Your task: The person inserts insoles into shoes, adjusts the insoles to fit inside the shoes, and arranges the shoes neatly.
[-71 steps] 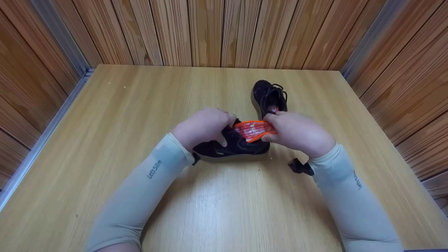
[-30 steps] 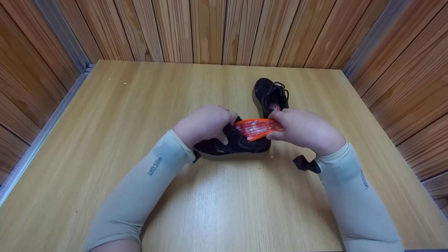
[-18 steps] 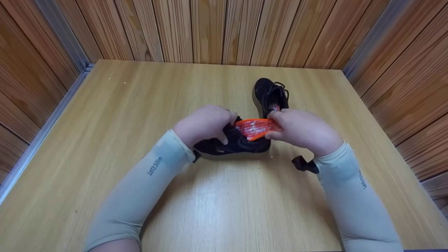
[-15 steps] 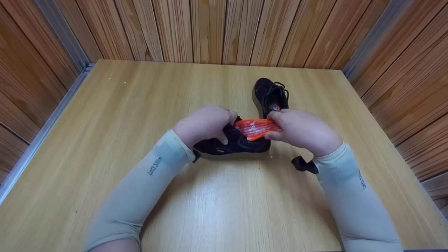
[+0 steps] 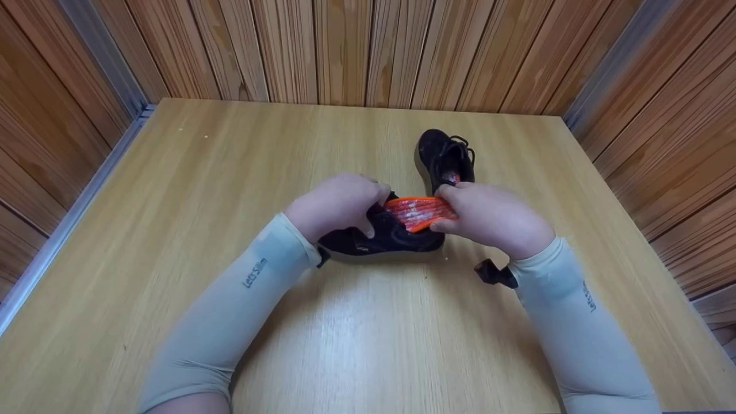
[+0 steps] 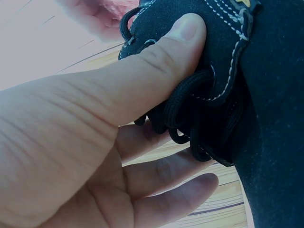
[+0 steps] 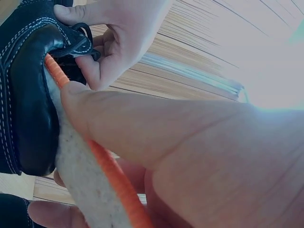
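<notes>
A black lace-up shoe (image 5: 397, 238) lies across the middle of the table, toe to the left. My left hand (image 5: 339, 207) grips it over the laces, thumb (image 6: 185, 35) on the near side of the upper and fingers on the far side. From the shoe's opening sticks out an insole (image 5: 417, 213), red-patterned on top with an orange edge; its front part is hidden inside. My right hand (image 5: 494, 218) pinches the insole's heel end between thumb and fingers. The right wrist view shows the pale underside of the insole (image 7: 88, 175) beside the shoe's padded collar (image 7: 35, 99).
A second black shoe (image 5: 437, 152) stands just behind my right hand, its toe away from me and a red insole (image 5: 452, 175) inside. Wood-plank walls (image 5: 345, 52) enclose the wooden table (image 5: 259, 144) at the back and sides.
My right hand first shifts to the right with the insole's heel end, then comes back left toward the shoe. The left hand keeps its grip on the shoe.
</notes>
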`<state>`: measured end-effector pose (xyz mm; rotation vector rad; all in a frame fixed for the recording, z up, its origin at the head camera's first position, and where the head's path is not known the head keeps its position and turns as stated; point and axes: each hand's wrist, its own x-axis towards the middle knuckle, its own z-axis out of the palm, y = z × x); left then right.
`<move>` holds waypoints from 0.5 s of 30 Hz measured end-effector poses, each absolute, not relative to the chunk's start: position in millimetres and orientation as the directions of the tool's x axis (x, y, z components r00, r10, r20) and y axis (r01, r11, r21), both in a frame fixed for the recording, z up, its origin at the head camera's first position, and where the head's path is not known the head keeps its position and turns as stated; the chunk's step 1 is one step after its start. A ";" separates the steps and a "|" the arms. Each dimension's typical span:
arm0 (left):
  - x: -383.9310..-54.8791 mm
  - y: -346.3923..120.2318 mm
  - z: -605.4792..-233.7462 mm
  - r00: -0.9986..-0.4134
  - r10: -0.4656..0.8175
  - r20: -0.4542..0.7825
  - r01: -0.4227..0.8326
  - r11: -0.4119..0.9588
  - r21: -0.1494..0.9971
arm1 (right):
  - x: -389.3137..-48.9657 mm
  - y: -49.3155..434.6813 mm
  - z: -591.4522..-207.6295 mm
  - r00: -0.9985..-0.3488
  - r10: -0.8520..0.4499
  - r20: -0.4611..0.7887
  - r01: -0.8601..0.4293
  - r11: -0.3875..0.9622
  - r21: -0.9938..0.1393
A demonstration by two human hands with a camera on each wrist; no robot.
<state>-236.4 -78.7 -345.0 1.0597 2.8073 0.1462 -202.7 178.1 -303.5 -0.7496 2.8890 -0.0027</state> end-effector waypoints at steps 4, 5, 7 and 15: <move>-235.5 -78.3 -344.0 -0.747 0.656 -0.105 0.641 0.754 0.144 | -202.9 174.6 -307.8 -0.868 -0.472 -0.154 -0.476 0.879 -0.015; -235.3 -78.2 -343.8 -0.748 0.655 -0.107 0.640 0.755 0.145 | -202.7 173.7 -308.5 -0.867 -0.473 -0.154 -0.478 0.878 -0.007; -235.3 -78.1 -343.7 -0.746 0.657 -0.109 0.642 0.753 0.142 | -202.9 172.5 -310.1 -0.866 -0.476 -0.155 -0.483 0.876 0.006; -236.2 -77.4 -343.9 -0.747 0.654 -0.118 0.640 0.756 0.138 | -203.3 170.2 -313.2 -0.854 -0.499 -0.150 -0.504 0.864 -0.003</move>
